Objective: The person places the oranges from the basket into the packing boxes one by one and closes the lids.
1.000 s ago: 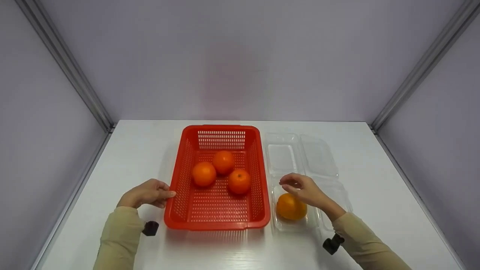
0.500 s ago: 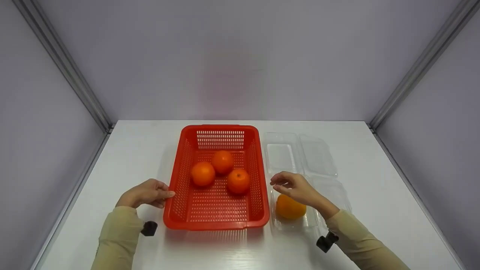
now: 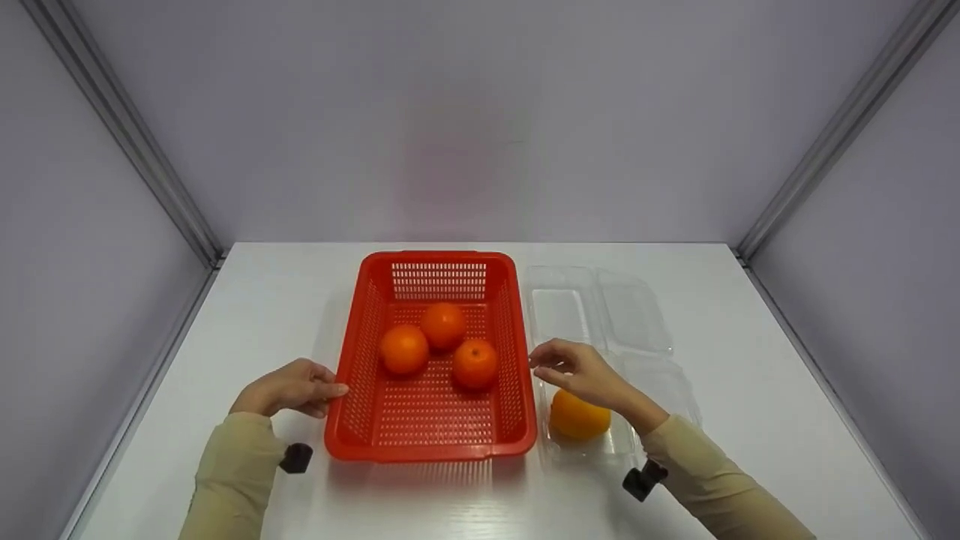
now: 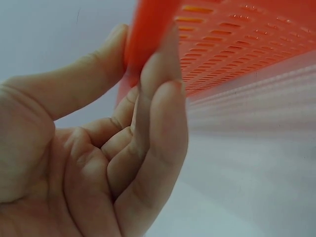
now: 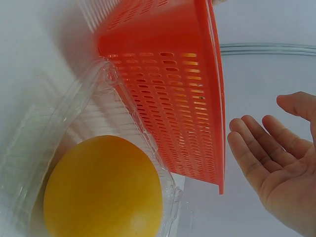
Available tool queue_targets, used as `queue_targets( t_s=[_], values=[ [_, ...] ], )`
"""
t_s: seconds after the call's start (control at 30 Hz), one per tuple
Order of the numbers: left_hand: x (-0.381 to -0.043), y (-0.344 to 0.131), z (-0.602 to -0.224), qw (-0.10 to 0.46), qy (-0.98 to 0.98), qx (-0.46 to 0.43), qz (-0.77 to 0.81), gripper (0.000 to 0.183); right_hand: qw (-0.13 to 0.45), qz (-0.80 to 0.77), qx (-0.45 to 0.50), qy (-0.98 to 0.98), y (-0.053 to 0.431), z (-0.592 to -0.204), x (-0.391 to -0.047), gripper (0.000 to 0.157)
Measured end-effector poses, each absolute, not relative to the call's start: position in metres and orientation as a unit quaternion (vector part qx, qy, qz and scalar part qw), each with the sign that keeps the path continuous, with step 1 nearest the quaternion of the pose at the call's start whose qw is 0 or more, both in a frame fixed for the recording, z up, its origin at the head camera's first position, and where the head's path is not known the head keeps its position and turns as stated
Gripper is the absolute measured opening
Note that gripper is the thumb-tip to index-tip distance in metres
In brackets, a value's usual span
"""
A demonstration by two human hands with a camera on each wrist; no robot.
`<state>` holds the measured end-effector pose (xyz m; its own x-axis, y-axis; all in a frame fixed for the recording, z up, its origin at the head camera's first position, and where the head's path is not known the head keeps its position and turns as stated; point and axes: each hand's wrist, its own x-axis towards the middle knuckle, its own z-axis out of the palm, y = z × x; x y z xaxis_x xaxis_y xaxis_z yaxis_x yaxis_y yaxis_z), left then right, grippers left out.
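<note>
A red plastic basket [image 3: 435, 442] stands mid-table with three oranges inside: one at the left [image 3: 404, 349], one at the back [image 3: 443, 326] and one at the right [image 3: 475, 364]. My left hand [image 3: 294, 388] pinches the basket's left rim between thumb and fingers; the left wrist view shows the rim [image 4: 150, 37] held there. Just off the right rim, my right hand [image 3: 583, 375] holds nothing, its fingers loosely bent and thumb apart. Below it, a yellow-orange fruit [image 3: 580, 417] lies in a clear plastic box [image 3: 559, 451], partly hidden by the hand.
Behind that box is another clear container [image 3: 561, 315] with its lid [image 3: 634, 311] folded out to the right. The nearer box's lid [image 3: 666, 382] also lies out to the right, partly behind the forearm. Grey walls enclose the white table [image 3: 780, 450].
My right hand has moved left from above the yellow-orange fruit to beside the basket's right rim. My left hand keeps its pinch, and the oranges stay in place.
</note>
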<state>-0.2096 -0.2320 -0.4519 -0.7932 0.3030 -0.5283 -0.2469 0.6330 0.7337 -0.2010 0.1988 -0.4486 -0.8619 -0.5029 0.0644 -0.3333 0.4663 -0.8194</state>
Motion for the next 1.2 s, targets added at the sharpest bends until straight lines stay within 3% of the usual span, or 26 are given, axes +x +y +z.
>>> queue_targets(
  t_s=[1.2],
  values=[
    [-0.209,-0.229,-0.449,0.313,0.848,0.005,0.427,0.037,0.117,-0.485,-0.201,0.843,0.156,-0.434,-0.222,0.024]
  ],
)
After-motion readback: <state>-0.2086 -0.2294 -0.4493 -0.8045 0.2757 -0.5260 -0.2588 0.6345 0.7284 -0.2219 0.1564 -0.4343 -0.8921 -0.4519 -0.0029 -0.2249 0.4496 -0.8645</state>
